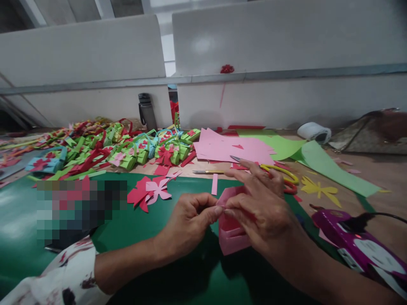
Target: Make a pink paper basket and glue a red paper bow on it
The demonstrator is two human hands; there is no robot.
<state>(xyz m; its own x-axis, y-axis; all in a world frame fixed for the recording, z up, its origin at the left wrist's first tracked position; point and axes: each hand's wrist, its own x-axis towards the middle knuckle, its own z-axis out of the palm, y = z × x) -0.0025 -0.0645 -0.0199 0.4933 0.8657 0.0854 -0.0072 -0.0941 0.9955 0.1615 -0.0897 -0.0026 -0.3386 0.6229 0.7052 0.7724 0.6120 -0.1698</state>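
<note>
My left hand (187, 220) and my right hand (260, 207) meet over a green mat (133, 254), both pinching a small folded pink paper box (233, 237). The left thumb and forefinger are closed on the box's upper left edge. The right hand's fingers curl over its top and press the same edge; much of the box is hidden beneath that hand. A loose pink paper strip (215, 184) lies just beyond the hands.
Cut red and pink paper flowers (149, 191) lie on the mat. Several green and blue paper baskets (127, 148) are piled at the back left. Pink sheets (229, 148), green sheets (318, 161), yellow-handled scissors (280, 171), a purple glue gun (356, 241) and a tape roll (314, 132) lie right.
</note>
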